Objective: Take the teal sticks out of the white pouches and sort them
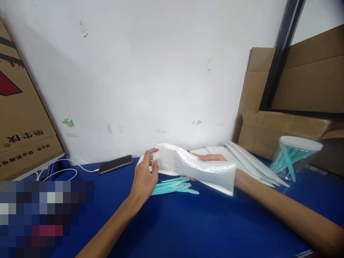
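My left hand (145, 175) pinches the left end of a clear-and-white plastic pouch (209, 173) between thumb and fingers. The pouch is raised above the blue tabletop, and its right end hangs free. Behind it is my right hand (211, 157), with some stretched fingers showing over the upper edge and a fingertip below. The pouch covers most of that hand, so its grip is hidden. Under the pouch, just right of my left hand, lies a small pile of slim teal plastic sticks (174, 186). A fingertip of my right hand is close to their far end.
More white pouches (247, 165) lie at the back right. Beside them stands a clear jar of teal sticks with a white top (301, 142). A phone (115, 165) on a white cable lies back left. Cardboard boxes (24, 107) flank the white wall. The lower left is pixelated.
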`<state>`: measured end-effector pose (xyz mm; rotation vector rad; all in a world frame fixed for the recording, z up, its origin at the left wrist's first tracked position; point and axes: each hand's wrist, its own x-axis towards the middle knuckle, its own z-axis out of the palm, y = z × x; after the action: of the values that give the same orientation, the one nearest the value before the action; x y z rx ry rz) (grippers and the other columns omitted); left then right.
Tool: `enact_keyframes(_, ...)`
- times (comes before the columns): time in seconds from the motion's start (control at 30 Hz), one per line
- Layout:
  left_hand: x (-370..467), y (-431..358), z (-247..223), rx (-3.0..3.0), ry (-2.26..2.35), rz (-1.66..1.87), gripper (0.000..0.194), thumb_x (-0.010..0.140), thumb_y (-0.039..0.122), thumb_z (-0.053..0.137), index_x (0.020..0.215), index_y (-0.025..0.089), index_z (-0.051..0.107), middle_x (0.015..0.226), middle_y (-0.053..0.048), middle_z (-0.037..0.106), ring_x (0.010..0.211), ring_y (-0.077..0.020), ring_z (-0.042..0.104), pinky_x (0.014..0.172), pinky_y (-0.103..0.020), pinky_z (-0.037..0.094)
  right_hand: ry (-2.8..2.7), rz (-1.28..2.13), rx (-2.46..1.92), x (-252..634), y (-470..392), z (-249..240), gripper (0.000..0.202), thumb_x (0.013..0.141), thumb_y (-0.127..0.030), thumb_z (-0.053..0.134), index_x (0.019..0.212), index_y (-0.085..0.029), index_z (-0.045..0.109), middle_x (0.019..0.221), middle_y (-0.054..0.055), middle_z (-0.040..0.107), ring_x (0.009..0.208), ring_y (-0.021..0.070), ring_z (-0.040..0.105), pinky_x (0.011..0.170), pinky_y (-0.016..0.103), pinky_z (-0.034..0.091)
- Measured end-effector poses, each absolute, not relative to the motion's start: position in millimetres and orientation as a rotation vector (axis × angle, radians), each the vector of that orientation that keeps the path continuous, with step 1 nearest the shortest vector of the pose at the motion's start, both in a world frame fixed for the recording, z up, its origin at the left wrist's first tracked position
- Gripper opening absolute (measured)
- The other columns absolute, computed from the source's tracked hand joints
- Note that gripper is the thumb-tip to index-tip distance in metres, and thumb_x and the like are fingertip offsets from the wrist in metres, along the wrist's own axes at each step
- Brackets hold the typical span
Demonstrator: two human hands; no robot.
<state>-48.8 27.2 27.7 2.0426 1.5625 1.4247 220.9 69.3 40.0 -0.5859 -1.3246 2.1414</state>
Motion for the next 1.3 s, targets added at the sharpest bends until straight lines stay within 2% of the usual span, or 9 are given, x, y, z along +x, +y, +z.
enact_keyframes(0.1, -53.9, 36.6, 25.4, 1.723, 1.519, 1.505, 0.030, 0.093, 0.033, 0.049, 0.119, 0.024, 0.061, 0.085, -0.003, 0.066, 0.068, -0.0173, 0.061, 0.059, -0.026, 0.041, -1.186, 2.244, -0.546, 219.4, 66.3, 40.3, 0.054, 0.093, -0.048, 0.044, 0.133, -0.013, 0.056, 0.120, 0.018, 0.067, 0.103, 0.0302, 0.068, 0.088, 0.040, 0.053)
enact_keyframes(0.2, -61.4, 44.4, 24.2, 1.507, 1.467, 1.626, 0.026, 0.087, 0.028, 0.055, 0.107, 0.018, 0.069, 0.096, -0.006, 0.070, 0.085, -0.0184, 0.063, 0.069, -0.025, 0.043, -1.116, 2.064, -0.497, 221.7, 70.9, 41.0, 0.058, 0.096, -0.055, 0.037, 0.140, -0.019, 0.048, 0.128, 0.018, 0.064, 0.110, 0.0303, 0.065, 0.076, 0.035, 0.057)
enact_keyframes(0.3, -68.4, 48.5, 22.7, 1.339, 1.363, 1.633, 0.032, 0.081, 0.032, 0.065, 0.108, 0.017, 0.071, 0.097, -0.007, 0.071, 0.094, -0.0204, 0.062, 0.078, -0.026, 0.044, -1.131, 1.823, -0.551, 224.7, 79.0, 40.3, 0.060, 0.098, -0.059, 0.031, 0.140, -0.020, 0.048, 0.131, 0.016, 0.062, 0.111, 0.0286, 0.065, 0.078, 0.034, 0.057)
enact_keyframes(0.43, -71.5, 49.0, 20.1, 1.144, 1.214, 1.512, 0.054, 0.071, 0.041, 0.079, 0.118, 0.017, 0.067, 0.089, -0.005, 0.071, 0.082, -0.0177, 0.063, 0.073, -0.026, 0.046, -1.128, 1.655, -0.688, 225.5, 85.5, 36.6, 0.049, 0.099, -0.052, 0.040, 0.131, -0.018, 0.054, 0.122, 0.013, 0.067, 0.098, 0.0234, 0.069, 0.068, 0.028, 0.059)
enact_keyframes(0.57, -68.2, 46.3, 21.5, 1.008, 1.111, 1.404, 0.059, 0.067, 0.037, 0.085, 0.119, 0.018, 0.064, 0.092, -0.006, 0.071, 0.075, -0.0147, 0.062, 0.067, -0.025, 0.049, -1.024, 1.625, -0.706, 226.0, 86.0, 34.3, 0.035, 0.098, -0.044, 0.049, 0.119, -0.018, 0.059, 0.107, 0.010, 0.071, 0.078, 0.0185, 0.069, 0.055, 0.023, 0.057)
enact_keyframes(0.77, -64.7, 43.9, 23.3, 1.019, 1.074, 1.380, 0.055, 0.072, 0.034, 0.082, 0.122, 0.018, 0.065, 0.099, -0.008, 0.071, 0.080, -0.0161, 0.065, 0.068, -0.026, 0.052, -0.967, 1.666, -0.758, 228.0, 86.6, 35.1, 0.027, 0.097, -0.040, 0.052, 0.105, -0.016, 0.061, 0.071, 0.003, 0.066, 0.050, 0.0113, 0.059, 0.043, 0.018, 0.051)
enact_keyframes(0.97, -61.4, 42.7, 19.9, 1.022, 1.217, 1.343, 0.063, 0.075, 0.015, 0.070, 0.136, 0.020, 0.053, 0.104, -0.008, 0.068, 0.078, -0.0143, 0.064, 0.069, -0.025, 0.052, -1.041, 1.662, -0.769, 226.1, 85.4, 33.4, 0.027, 0.097, -0.041, 0.050, 0.099, -0.016, 0.060, 0.072, 0.004, 0.066, 0.049, 0.0119, 0.058, 0.041, 0.020, 0.048)
enact_keyframes(1.17, -64.3, 43.5, 21.8, 0.937, 1.093, 1.349, 0.058, 0.075, 0.016, 0.065, 0.131, 0.014, 0.054, 0.101, -0.010, 0.066, 0.071, -0.0136, 0.059, 0.055, -0.024, 0.048, -1.294, 1.495, -0.872, 224.2, 79.2, 32.4, 0.043, 0.096, -0.055, 0.048, 0.086, -0.015, 0.062, 0.048, 0.000, 0.053, 0.039, 0.0098, 0.045, 0.037, 0.018, 0.037)
enact_keyframes(1.3, -63.7, 42.2, 23.9, 0.860, 1.018, 1.311, 0.058, 0.068, 0.010, 0.060, 0.126, 0.014, 0.056, 0.092, -0.006, 0.065, 0.065, -0.0123, 0.058, 0.053, -0.023, 0.046, -1.355, 1.532, -0.764, 222.3, 74.6, 36.0, 0.044, 0.096, -0.056, 0.048, 0.086, -0.015, 0.062, 0.051, 0.001, 0.056, 0.042, 0.0111, 0.048, 0.042, 0.020, 0.040)
